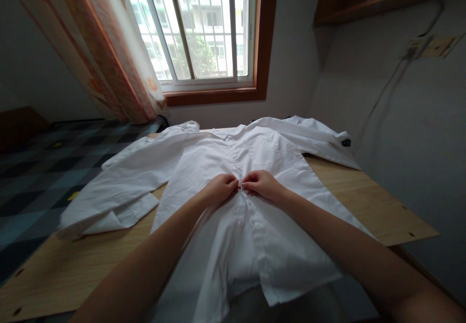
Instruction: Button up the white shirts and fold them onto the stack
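Observation:
A white long-sleeved shirt (204,162) lies front side up, its collar at the far side and its hem hanging over the near edge. Its sleeves spread out to the left and right. Halfway down the front placket, my left hand (223,187) pinches the fabric edge. Just beside it, my right hand (264,185) pinches the other edge, the fingertips almost meeting. Any button between them is too small to make out. Below the hands the two front panels hang apart, with small buttons along the placket.
Under the shirt is a light wooden board (367,201) with small dark holes near its corners. To the left stands a bed with a dark checked cover (32,177). Behind are a barred window (204,31) and a patterned curtain (98,46). A cable (378,99) runs down the right wall.

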The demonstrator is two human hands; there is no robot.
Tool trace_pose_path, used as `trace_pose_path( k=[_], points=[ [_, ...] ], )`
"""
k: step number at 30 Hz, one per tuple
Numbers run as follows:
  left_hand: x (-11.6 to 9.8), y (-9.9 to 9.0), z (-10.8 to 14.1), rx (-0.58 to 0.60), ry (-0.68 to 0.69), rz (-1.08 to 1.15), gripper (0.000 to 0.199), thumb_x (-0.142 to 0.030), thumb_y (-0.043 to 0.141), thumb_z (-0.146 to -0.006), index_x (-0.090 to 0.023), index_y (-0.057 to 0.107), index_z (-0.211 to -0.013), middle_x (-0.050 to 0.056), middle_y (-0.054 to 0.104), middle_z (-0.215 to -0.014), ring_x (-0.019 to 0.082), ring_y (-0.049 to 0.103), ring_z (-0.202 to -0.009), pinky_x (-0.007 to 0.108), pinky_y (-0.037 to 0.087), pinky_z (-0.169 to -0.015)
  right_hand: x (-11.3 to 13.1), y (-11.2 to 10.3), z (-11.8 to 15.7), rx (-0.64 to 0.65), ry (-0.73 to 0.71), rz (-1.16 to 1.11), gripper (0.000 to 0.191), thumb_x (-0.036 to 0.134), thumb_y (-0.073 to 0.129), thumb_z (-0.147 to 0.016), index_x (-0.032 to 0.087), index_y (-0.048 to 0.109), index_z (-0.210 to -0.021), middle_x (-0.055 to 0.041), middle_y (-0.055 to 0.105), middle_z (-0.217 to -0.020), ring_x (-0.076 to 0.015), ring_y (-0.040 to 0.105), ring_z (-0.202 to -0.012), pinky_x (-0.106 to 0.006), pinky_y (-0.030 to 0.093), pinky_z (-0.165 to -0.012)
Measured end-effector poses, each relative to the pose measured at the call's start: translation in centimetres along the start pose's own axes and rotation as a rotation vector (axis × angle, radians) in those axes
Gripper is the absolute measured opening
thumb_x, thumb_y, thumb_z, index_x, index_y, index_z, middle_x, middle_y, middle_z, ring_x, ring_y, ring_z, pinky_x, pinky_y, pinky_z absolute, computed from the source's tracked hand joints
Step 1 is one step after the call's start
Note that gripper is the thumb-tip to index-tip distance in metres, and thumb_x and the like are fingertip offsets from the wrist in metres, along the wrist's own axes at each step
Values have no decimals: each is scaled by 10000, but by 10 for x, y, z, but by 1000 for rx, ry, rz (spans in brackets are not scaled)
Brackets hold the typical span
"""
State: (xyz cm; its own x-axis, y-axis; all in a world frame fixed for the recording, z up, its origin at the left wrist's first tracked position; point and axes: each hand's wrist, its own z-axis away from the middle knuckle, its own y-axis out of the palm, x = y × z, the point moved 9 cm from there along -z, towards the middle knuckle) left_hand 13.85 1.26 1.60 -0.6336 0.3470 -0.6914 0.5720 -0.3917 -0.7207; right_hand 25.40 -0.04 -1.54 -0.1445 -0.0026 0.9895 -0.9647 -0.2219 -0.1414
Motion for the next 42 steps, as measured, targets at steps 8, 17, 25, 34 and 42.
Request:
trace_pose_path(
  k=[8, 17, 25, 34, 42],
  points=[
    [0, -6, -2, -124, -39, -101, 485, -523, 423, -865, -180, 635, -596, 32, 635, -581, 173, 542, -594, 286, 336, -589, 46, 4, 16, -183, -253, 593, 174, 204, 595, -851, 167, 704, -721, -49, 709, -730, -151, 583, -666, -258, 393, -640],
    [8, -6, -4, -88, -73, -75, 393, -443, 479, -836, -182, 624, -580, 12, 593, -527, 165, 522, -583, 274, 311, -565, 47, 11, 19, -218, -253, 796, 116, 217, 595, -869, 186, 661, -778, -42, 678, -809, -154, 562, -724, -261, 345, -642],
    [-14, -8, 2, -143, 29, -389, 283, -275, 485, -890, -196, 637, -664, 72, 686, -735, 201, 585, -718, 293, 344, -657, 45, 14, 19, -125, -247, 834, 128, 223, 566, -903, 184, 655, -818, -42, 672, -830, -154, 560, -747, -263, 343, -669],
    [1, -4, -3, -107, -41, -414, 325, -351, 425, -932, -197, 652, -758, 88, 704, -841, 215, 596, -779, 287, 341, -653, 46, 11, 18, -111, -257, 792, 195, 238, 552, -921, 176, 674, -781, -46, 693, -790, -152, 562, -713, -263, 333, -651],
    [17, -2, -11, -116, -91, -57, 355, -446, 446, -836, -198, 602, -635, 23, 617, -620, 181, 521, -643, 275, 333, -599, 39, 10, 14, -180, -191, 847, 344, 342, 427, -1011, 195, 645, -790, -55, 699, -820, -164, 583, -743, -270, 295, -622]
  ],
)
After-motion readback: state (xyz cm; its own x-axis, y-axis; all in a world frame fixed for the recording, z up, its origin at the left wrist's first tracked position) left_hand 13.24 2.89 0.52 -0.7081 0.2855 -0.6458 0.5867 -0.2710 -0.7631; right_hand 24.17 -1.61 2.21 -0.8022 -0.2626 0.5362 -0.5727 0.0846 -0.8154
